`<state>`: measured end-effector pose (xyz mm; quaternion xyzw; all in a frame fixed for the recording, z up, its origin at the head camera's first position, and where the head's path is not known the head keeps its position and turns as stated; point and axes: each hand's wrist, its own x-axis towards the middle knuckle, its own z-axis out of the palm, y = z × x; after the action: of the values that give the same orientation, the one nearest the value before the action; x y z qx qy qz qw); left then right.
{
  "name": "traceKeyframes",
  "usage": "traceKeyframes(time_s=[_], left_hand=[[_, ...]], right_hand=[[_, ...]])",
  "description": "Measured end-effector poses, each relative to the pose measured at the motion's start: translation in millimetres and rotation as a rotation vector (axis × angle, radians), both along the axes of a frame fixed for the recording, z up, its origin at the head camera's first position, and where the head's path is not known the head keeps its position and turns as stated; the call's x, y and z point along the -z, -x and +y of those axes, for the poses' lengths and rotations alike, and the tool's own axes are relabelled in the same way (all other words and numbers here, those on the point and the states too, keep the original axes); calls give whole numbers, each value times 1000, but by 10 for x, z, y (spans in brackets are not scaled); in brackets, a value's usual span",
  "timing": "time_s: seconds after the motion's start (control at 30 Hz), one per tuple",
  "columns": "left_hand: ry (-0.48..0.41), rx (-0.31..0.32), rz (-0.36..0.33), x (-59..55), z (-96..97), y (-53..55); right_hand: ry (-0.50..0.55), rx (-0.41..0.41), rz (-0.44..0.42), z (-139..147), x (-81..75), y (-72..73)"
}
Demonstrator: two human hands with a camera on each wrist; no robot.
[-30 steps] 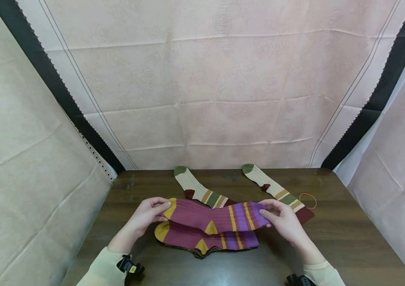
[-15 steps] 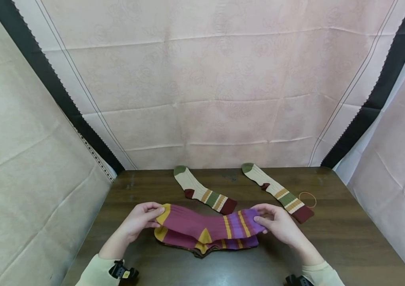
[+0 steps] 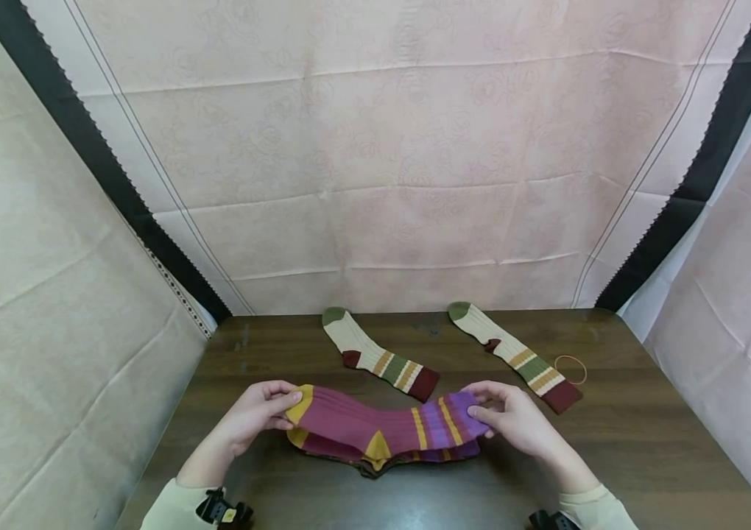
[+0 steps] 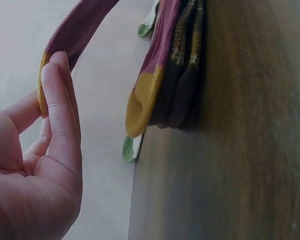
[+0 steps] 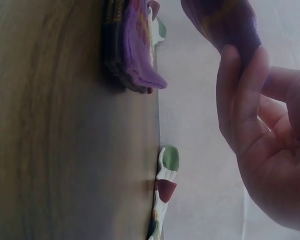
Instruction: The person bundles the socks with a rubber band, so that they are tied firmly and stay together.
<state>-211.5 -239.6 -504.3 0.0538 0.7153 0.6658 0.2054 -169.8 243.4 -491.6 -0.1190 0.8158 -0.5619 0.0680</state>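
Note:
A maroon sock (image 3: 349, 419) with yellow toe and heel and a purple striped cuff hangs stretched between both hands, above the table. My left hand (image 3: 259, 412) pinches its yellow toe; my right hand (image 3: 511, 416) pinches the purple cuff. Below it lies a matching maroon sock (image 4: 157, 55), on top of dark socks (image 4: 182, 85) with gold flecks. In the head view the held sock covers most of this stack. Both wrist views show a gap between the held sock and the pile.
Two cream socks with green toes and maroon cuffs lie farther back, one at centre (image 3: 375, 353) and one to the right (image 3: 515, 353). A thin tan rubber band (image 3: 570, 370) rests beside the right one. Pale cloth (image 3: 375, 184) hangs behind the brown table (image 3: 647, 442).
Both hands have brought the held maroon sock down and toward the body, so it overlaps the pile more. The centre cream sock now shows fully. The grips stay the same.

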Motion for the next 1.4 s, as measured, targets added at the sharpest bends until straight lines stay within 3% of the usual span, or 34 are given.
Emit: traceKeyframes(time_s=[0.4, 0.7, 0.9, 1.17, 1.4], left_hand=[[3, -19, -46, 108, -46, -24], [-31, -1, -40, -15, -50, -61], [-31, -3, -52, 29, -71, -64], [65, -19, -37, 183, -42, -38], [130, -1, 1, 197, -6, -64]], right_hand=[[6, -61, -30, -48, 128, 46], [-5, -43, -8, -6, 37, 15], [-6, -65, -38, -3, 56, 26], [-87, -97, -41, -37, 268, 97], [-98, -104, -78, -55, 337, 114]])
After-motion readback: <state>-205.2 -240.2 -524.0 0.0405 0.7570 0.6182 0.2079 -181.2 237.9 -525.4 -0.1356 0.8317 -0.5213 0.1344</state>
